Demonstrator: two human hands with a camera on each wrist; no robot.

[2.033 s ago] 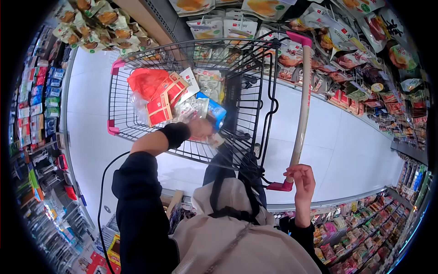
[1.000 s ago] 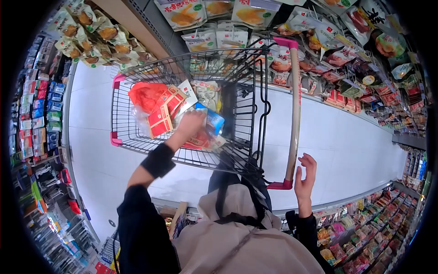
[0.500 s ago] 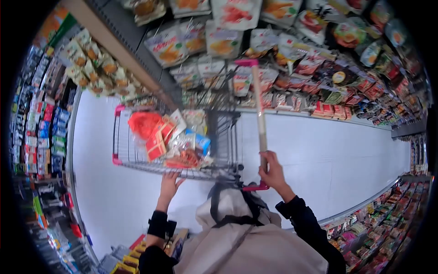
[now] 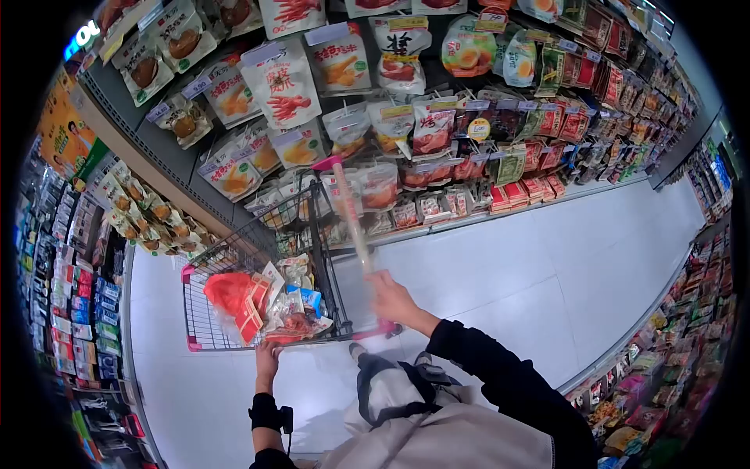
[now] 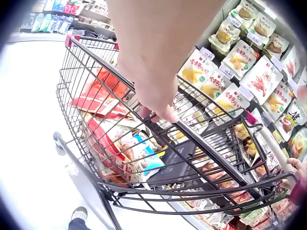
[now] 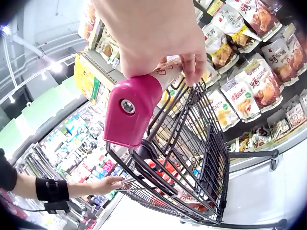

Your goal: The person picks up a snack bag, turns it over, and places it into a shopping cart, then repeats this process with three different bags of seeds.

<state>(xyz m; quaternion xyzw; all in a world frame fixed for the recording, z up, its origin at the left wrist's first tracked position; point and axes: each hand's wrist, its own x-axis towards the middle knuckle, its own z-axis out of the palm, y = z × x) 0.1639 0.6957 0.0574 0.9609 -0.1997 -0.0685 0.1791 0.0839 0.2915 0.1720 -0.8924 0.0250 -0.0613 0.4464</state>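
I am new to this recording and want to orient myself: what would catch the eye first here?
A wire cart loaded with goods, among them a red bag, stands in the aisle at lower left. The right hand grips its pink-capped handle, and the left hand holds its rim. Behind hangs a wall of snack packets.

The white floor [image 4: 508,266] carries the cart [image 4: 195,313], which stands close against a shelf [image 4: 148,148] of snack bags [image 4: 156,215]. In the cart lies a loose heap. A red bag [image 4: 226,293] sits at the end far from the cart's handle [image 4: 351,219], with red boxes [image 4: 251,313] touching it. A blue pack [image 4: 311,297] lies at the handle end, and an orange-red pack [image 4: 293,327] rests against the cart's near wall. A white packet [image 4: 273,275] leans on its far wall.
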